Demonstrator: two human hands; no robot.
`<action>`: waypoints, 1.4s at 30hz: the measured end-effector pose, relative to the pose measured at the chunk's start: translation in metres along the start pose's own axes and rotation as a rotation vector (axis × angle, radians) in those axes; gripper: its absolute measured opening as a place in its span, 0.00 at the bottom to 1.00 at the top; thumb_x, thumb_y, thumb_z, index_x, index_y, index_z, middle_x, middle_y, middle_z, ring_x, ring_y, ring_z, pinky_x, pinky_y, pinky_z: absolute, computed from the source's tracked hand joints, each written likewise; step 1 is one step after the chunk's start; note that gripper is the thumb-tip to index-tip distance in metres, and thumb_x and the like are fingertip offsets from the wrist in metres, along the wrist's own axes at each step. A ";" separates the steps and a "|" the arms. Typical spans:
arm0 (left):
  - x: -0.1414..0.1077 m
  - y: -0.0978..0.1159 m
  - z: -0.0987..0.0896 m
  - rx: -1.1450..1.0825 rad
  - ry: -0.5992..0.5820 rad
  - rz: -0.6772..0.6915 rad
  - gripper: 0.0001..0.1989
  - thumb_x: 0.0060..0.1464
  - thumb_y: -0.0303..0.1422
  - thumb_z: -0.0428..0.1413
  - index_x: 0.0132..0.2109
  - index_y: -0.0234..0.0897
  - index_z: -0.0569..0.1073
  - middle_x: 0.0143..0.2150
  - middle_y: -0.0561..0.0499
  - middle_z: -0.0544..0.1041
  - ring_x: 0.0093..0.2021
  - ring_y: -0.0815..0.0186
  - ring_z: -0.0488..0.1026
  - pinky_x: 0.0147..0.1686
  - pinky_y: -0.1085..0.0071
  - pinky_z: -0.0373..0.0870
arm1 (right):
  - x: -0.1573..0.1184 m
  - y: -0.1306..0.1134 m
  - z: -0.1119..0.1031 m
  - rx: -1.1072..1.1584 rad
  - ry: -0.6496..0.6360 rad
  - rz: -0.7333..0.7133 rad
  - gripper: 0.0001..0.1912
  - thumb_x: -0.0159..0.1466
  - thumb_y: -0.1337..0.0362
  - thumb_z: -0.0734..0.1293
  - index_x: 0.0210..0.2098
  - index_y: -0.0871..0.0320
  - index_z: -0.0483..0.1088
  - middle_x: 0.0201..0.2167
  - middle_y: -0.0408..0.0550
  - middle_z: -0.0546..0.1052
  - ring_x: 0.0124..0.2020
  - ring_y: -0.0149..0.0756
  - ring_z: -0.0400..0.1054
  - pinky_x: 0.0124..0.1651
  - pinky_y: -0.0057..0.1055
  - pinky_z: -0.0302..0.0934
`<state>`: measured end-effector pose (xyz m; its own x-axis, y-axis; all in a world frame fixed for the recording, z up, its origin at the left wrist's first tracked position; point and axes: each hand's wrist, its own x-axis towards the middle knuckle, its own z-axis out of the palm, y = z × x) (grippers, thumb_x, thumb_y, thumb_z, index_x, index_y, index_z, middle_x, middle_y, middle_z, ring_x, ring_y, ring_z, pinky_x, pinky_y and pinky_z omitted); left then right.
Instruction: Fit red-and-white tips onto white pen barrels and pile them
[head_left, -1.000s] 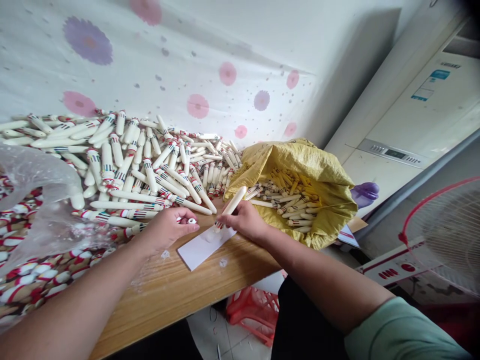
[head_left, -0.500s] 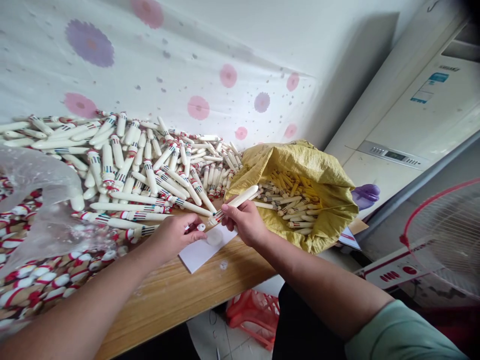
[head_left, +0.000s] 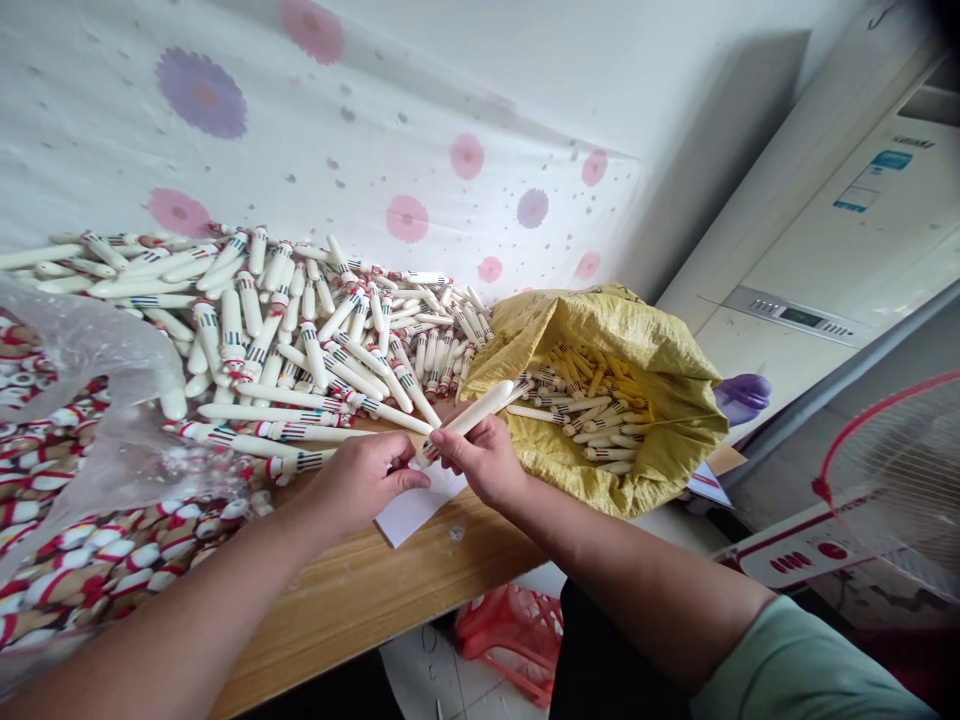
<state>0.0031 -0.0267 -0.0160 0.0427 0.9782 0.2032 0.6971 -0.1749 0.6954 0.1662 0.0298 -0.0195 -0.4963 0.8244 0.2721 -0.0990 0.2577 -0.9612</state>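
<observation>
In my right hand (head_left: 487, 460) is a white multicolour pen (head_left: 484, 405), gripped between thumb and fingers. It tilts, with its plain rounded end up to the right and its end with coloured sliders down to the left. My left hand (head_left: 379, 478) is closed at that lower end, thumb and fingers pinched together. The small white ring-shaped piece it holds is mostly hidden by the fingers. Below both hands a white pad (head_left: 416, 512) lies on the wooden table (head_left: 390, 590). Behind them a large heap of similar pens (head_left: 315, 350) spreads along the wall.
On the left is a clear plastic bag (head_left: 135, 400) with many red, white and brown small figures (head_left: 127, 560). A yellow woven sack (head_left: 622, 320) holding more pens stands at right. Beyond are a fan (head_left: 900, 480) and a white appliance (head_left: 810, 270). A red plastic basket (head_left: 514, 640) is below the table.
My left hand has moved right, bringing the small white piece to the slider end of the pen. My right hand still grips the pen. The view has shifted slightly.
</observation>
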 end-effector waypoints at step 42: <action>-0.011 0.011 -0.020 -0.617 -0.930 -0.140 0.10 0.47 0.27 0.53 0.39 0.38 0.67 0.27 0.57 0.73 0.17 0.75 0.58 0.17 0.76 0.52 | 0.089 0.012 0.103 -1.314 -0.686 -0.643 0.39 0.60 0.49 0.67 0.65 0.61 0.55 0.59 0.63 0.63 0.56 0.52 0.59 0.57 0.48 0.58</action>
<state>-0.0036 -0.0414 0.0033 0.6887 0.6520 -0.3173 0.2749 0.1701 0.9463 0.0322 0.0549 -0.0119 -0.9746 0.1392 0.1754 0.1580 0.9826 0.0977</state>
